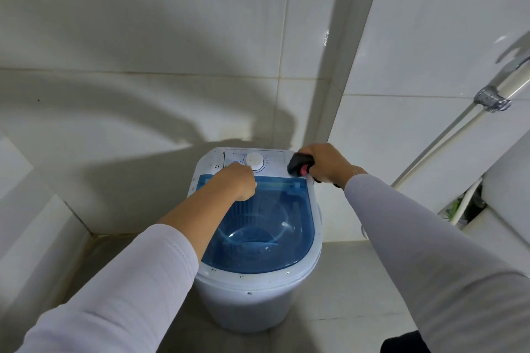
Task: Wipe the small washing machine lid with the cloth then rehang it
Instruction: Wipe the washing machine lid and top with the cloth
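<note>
Left hand [239, 180] curled, knuckles resting on far edge of translucent blue plastic lid [266, 226]; grip closed, holding nothing seen. Right hand [324, 162] grips bunched black-and-red cloth [299, 165] at far right corner of small white washing machine [252, 304]. Grey tiled floor [344, 281], white tiled walls [143, 37].
</note>
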Tool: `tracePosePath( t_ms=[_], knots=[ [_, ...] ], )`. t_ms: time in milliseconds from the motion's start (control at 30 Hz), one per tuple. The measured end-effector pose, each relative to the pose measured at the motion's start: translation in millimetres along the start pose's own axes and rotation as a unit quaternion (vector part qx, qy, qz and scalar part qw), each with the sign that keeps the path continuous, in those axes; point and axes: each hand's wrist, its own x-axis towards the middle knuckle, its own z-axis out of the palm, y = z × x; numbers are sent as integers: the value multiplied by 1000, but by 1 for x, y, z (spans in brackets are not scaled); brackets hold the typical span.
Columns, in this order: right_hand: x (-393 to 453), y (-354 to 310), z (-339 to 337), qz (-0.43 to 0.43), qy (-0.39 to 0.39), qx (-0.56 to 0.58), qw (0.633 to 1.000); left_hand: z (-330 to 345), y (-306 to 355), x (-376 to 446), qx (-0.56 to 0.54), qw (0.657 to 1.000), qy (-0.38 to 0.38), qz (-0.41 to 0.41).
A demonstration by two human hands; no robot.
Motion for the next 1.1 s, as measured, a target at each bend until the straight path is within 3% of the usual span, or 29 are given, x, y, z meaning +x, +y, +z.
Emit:
tracePosePath(
  t_ms=[67,133,367,800,900,1100],
  knots=[
    [4,2,-8,48,95,35,994,-1,1,1,1,1000,-4,-4],
    [10,3,-9,75,137,39,987,-2,2,1,1,1000,-6,-6],
    [31,-5,19,78,99,27,992,-3,0,4,-31,999,-2,-9],
    [-4,10,35,198,103,102,969,-3,5,11,12,1000,-3,-4],
    [-12,9,35,207,82,130,966,-3,7,8,5,1000,25,-11],
    [-23,6,32,176,52,95,978,4,0,9,-22,1000,4,-6]
  ],
)
